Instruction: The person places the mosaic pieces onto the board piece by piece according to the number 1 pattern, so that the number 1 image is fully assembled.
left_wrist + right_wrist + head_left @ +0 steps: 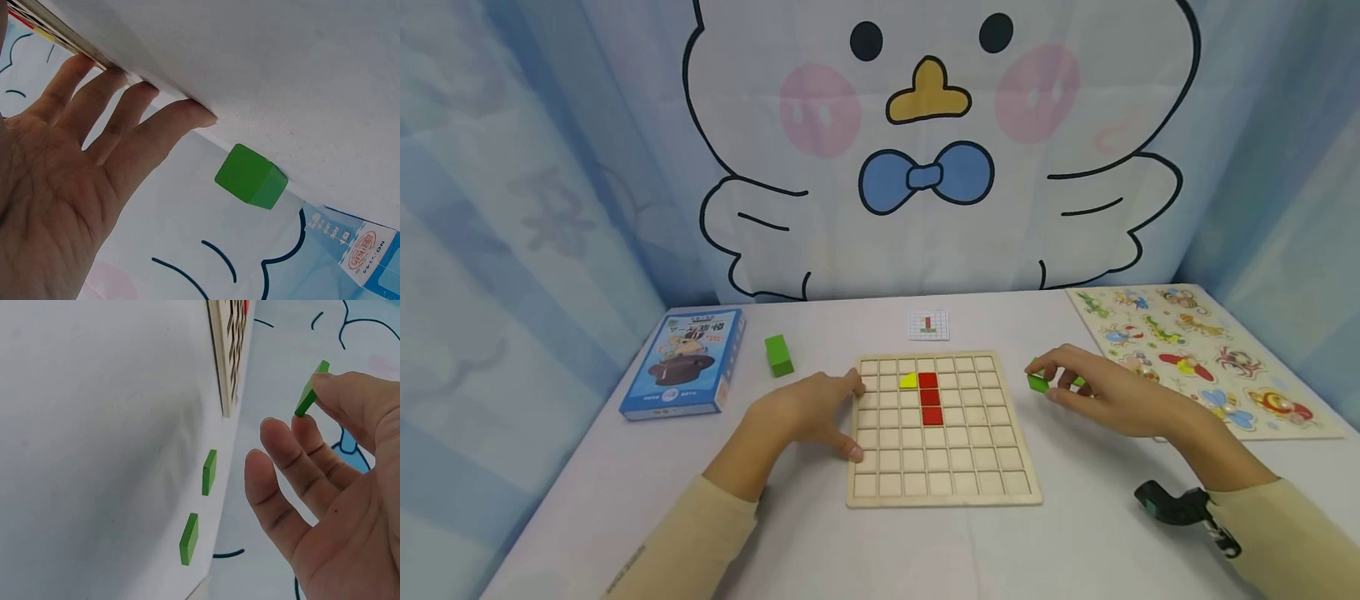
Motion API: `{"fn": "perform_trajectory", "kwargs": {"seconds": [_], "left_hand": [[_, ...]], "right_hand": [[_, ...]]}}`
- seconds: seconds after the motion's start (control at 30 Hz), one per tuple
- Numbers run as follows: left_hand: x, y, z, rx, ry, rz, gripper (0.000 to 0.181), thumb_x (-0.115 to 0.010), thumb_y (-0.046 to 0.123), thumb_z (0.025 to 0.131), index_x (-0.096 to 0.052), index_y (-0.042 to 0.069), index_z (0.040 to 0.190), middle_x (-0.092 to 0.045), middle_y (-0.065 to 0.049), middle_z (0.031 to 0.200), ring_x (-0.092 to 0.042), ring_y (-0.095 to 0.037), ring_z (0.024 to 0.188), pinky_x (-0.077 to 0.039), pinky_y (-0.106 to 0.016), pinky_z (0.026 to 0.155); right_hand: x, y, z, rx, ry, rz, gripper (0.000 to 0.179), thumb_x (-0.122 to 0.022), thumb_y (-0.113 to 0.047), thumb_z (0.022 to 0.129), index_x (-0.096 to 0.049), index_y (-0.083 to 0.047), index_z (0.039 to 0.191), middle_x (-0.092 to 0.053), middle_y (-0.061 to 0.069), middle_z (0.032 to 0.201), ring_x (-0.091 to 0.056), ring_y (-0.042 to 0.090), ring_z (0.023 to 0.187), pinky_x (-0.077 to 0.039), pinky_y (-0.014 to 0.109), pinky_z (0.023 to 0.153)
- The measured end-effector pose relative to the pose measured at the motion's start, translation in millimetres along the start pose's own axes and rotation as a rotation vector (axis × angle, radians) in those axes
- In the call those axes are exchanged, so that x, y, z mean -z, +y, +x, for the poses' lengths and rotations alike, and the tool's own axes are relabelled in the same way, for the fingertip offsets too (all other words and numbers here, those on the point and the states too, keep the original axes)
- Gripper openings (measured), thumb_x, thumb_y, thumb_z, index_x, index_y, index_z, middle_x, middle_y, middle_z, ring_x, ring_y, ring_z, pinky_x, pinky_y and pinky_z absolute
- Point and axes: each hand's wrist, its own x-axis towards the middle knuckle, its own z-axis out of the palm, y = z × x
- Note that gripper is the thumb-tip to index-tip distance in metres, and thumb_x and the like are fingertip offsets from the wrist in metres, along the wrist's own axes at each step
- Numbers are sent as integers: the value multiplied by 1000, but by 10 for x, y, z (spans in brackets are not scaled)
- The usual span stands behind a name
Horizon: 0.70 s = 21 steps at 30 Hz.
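Note:
A square wooden grid board lies mid-table, with three red square tiles in a column and a yellow piece left of the top one. My left hand touches the board's left edge, thumb and fingers spread apart. To the right of the board, my right hand pinches a thin green tile at its fingertips, raised off the table. Two more green tiles, one nearer and one farther, are on the table below that hand.
Behind the board lies a small pattern card. On the left are a green block and a blue box. An animal picture board lies at right, partly under the right forearm. A printed curtain hangs behind the table.

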Motion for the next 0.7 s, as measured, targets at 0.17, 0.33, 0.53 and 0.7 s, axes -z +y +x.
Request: {"fn": "perform_trajectory", "kwargs": {"seconds": [0.17, 0.33, 0.53, 0.7], "left_hand": [[2, 1, -7, 3, 0, -10, 103, -92, 55, 67, -45, 24, 154, -51, -10, 155, -47, -29, 143, -43, -53, 114], [-3, -1, -4, -4, 5, 3, 100, -91, 56, 68, -46, 25, 152, -53, -10, 153, -48, -29, 142, -43, -53, 113], [2, -5, -18, 15, 5, -2, 100, -92, 56, 69, -46, 25, 152, -52, -9, 154, -47, -29, 142, -43, -54, 113], [0, 3, -1, -3, 3, -2, 97, -91, 56, 69, -48, 25, 150, -53, -9, 153, -49, -29, 141, -44, -53, 112]], "right_hand": [[-34, -54, 108, 2, -12, 33, 31, -62, -18, 104, -58, -18, 135, -61, -8, 121, -58, 11, 100, -55, 27, 81], [-74, -89, 193, 23, -10, 31, 33, -62, -17, 104, -57, -17, 137, -60, -6, 122, -59, 12, 99, -56, 28, 81], [-107, -187, 330, 48, -13, 36, 34, -63, -15, 103, -57, -18, 137, -59, -5, 126, -58, 15, 101, -56, 30, 82], [-153, -285, 420, 55, -26, 66, 34, -63, -16, 103, -58, -21, 137, -59, -5, 127, -58, 16, 102, -56, 30, 82]]}}
